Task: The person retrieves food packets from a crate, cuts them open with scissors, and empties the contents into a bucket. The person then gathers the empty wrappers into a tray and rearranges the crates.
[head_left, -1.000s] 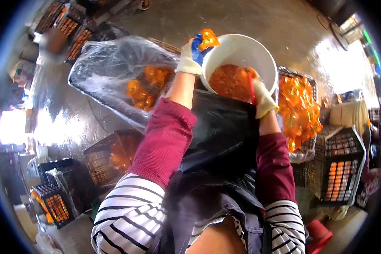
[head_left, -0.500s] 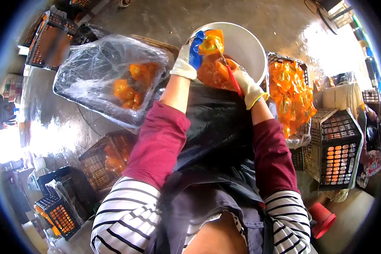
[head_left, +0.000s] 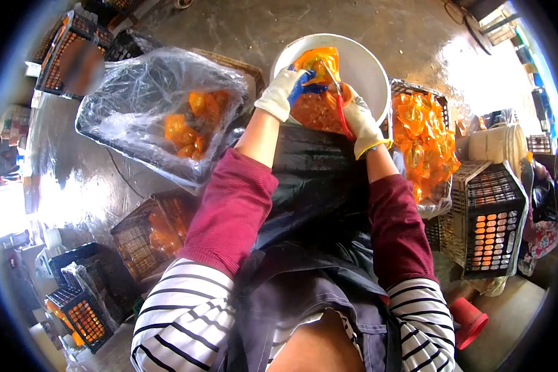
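Note:
My left hand [head_left: 286,93], in a white and blue glove, is closed on an orange pepper-like piece [head_left: 317,64] over a white bucket [head_left: 373,69]. My right hand [head_left: 359,121], gloved in white with a yellow cuff, grips a red-handled cutting tool [head_left: 343,115]; its metal tip touches the piece. Reddish-orange contents [head_left: 313,113] lie in the bucket below both hands. Left of the bucket, a plastic-lined crate [head_left: 127,93] holds several orange pieces [head_left: 183,133]. To its right stands a crate heaped with orange pieces [head_left: 423,139].
A crate with orange items [head_left: 493,229] stands at the right, near a beige bucket [head_left: 499,144]. A red container [head_left: 469,322] is at the lower right. Further crates are at the left, one brown [head_left: 136,239] and one black [head_left: 87,316]. Black sheeting [head_left: 316,180] covers my lap.
My left hand has turned and tilted the orange piece over the bucket. The tool in my right hand stands more upright, its tip still at the piece. Earlier the hands were farther apart.

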`<state>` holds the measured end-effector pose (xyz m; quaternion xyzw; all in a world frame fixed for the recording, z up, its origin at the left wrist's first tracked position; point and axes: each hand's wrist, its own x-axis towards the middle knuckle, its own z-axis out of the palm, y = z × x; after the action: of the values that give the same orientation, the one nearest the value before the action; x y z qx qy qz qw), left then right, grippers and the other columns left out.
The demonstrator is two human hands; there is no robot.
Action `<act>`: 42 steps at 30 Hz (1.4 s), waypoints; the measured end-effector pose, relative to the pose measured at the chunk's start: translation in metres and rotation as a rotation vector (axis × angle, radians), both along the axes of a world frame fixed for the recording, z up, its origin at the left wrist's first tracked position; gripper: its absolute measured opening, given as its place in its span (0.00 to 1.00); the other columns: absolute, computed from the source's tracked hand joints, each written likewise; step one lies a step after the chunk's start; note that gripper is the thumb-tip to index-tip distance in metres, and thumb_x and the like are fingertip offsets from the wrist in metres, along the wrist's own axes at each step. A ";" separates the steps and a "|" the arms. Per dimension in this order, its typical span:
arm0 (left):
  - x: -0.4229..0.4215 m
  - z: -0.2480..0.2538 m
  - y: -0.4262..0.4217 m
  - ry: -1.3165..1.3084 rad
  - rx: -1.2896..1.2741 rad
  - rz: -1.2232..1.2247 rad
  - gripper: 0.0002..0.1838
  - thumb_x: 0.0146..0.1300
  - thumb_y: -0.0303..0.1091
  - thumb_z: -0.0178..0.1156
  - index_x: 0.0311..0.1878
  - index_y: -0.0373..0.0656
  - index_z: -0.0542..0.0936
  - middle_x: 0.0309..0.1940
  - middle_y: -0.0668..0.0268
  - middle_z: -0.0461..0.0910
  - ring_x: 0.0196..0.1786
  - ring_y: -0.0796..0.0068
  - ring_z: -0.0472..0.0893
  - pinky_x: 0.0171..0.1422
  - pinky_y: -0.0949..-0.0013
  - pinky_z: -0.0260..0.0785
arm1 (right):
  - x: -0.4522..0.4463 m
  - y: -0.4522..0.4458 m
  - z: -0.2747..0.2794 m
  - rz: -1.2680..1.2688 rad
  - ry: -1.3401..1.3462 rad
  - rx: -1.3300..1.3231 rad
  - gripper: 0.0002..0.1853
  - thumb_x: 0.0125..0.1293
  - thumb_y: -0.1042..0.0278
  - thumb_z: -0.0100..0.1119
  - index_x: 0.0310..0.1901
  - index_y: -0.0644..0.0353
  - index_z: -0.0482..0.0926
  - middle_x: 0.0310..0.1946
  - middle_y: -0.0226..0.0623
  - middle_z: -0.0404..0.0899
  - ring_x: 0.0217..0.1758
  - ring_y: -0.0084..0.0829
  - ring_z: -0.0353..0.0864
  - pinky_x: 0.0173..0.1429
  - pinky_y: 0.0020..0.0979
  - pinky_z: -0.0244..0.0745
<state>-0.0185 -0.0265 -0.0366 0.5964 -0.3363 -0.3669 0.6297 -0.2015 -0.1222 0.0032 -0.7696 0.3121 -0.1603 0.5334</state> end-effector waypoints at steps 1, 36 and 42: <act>-0.001 0.001 0.000 0.012 0.016 0.034 0.21 0.64 0.30 0.54 0.58 0.29 0.67 0.49 0.54 0.75 0.48 0.63 0.79 0.46 0.64 0.80 | -0.002 0.000 0.004 0.035 0.053 -0.033 0.16 0.64 0.61 0.57 0.50 0.59 0.76 0.38 0.38 0.80 0.45 0.31 0.76 0.49 0.29 0.70; -0.026 0.023 -0.008 0.592 -0.459 0.216 0.16 0.63 0.33 0.59 0.52 0.38 0.74 0.42 0.61 0.80 0.45 0.69 0.80 0.48 0.69 0.76 | 0.000 0.021 0.031 0.023 0.085 -0.027 0.16 0.62 0.68 0.58 0.51 0.60 0.77 0.34 0.36 0.82 0.40 0.32 0.80 0.41 0.31 0.74; -0.028 0.045 -0.007 0.489 -0.269 0.204 0.12 0.62 0.29 0.57 0.49 0.39 0.75 0.40 0.62 0.80 0.40 0.69 0.81 0.47 0.67 0.76 | -0.010 -0.001 -0.010 0.085 0.044 0.025 0.13 0.61 0.71 0.57 0.48 0.62 0.78 0.35 0.32 0.80 0.34 0.22 0.76 0.38 0.29 0.73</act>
<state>-0.0469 -0.0336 0.0088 0.4322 -0.1588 -0.3867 0.7990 -0.2111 -0.1233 -0.0070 -0.7789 0.2926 -0.1166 0.5423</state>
